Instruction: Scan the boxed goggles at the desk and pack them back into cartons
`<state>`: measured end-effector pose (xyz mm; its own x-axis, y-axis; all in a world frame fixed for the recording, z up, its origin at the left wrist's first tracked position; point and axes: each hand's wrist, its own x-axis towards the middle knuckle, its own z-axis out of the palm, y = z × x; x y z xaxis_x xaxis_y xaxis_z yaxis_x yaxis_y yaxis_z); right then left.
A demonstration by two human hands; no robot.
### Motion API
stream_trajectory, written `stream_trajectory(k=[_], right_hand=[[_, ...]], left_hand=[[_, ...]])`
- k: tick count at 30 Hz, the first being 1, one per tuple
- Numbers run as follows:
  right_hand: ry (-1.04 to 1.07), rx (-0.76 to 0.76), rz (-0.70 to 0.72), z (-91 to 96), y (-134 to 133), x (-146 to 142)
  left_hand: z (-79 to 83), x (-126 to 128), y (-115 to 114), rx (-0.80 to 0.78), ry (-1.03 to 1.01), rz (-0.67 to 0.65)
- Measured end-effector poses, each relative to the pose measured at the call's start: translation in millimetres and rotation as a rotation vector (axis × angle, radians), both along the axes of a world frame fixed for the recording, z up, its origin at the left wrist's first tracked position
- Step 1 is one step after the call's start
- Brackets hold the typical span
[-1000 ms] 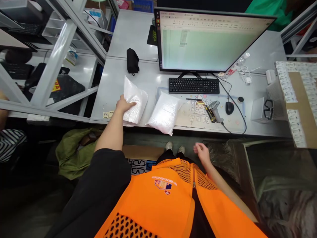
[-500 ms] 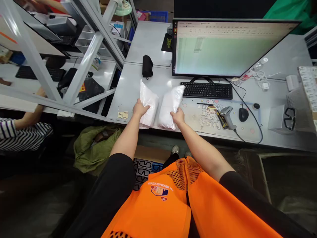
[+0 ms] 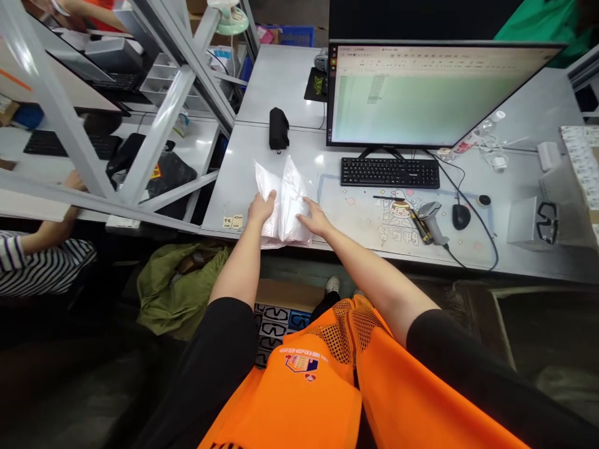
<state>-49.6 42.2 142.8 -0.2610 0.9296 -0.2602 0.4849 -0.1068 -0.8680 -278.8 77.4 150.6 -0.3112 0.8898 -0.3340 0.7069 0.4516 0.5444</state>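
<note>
On the desk (image 3: 234, 181), packages (image 3: 294, 209) now touching, right hand (image 3: 316, 219) shifted left.

A packing station, part office and part warehouse, occupies a gray desk (image 3: 223, 187), where a wide monitor (image 3: 430, 100) displays a spreadsheet-like page behind a black keyboard (image 3: 390, 173). A handheld barcode scanner (image 3: 433, 223) lies to the right, with white bubble mailers (image 3: 294, 202) at the near edge. Below, a carton (image 3: 287, 294) holds rows of small boxes (image 3: 275, 313). Beyond a metal frame (image 3: 161, 115) at left, a person in a striped shirt (image 3: 42, 265) is at a neighboring workstation (image 3: 199, 134).
</note>
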Motion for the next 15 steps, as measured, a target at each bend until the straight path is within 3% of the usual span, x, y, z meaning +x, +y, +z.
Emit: stream_trajectory(k=[5,9,11,13,15], right_hand=[[0.004,-0.042,-0.163,-2.9,-16.9,40.9],[-0.057,-0.172,-0.289,-8.2,-52.8,79.5],[-0.078,-0.231,-0.365,-11.2,-78.8,99.4],[-0.079,-0.274,-0.459,-15.8,-110.3,122.4],[-0.059,-0.325,-0.559,-20.8,-150.7,151.9]], left_hand=[[15.0,-11.8,6.1,-0.01,0.002,0.14],[30.1,-4.2,0.1,0.064,0.117,0.104],[40.2,19.6,-9.6,0.241,0.194,-0.044],[51.2,59.7,-26.0,0.419,0.175,-0.331],[59.7,112.0,-50.4,0.481,0.08,-0.597]])
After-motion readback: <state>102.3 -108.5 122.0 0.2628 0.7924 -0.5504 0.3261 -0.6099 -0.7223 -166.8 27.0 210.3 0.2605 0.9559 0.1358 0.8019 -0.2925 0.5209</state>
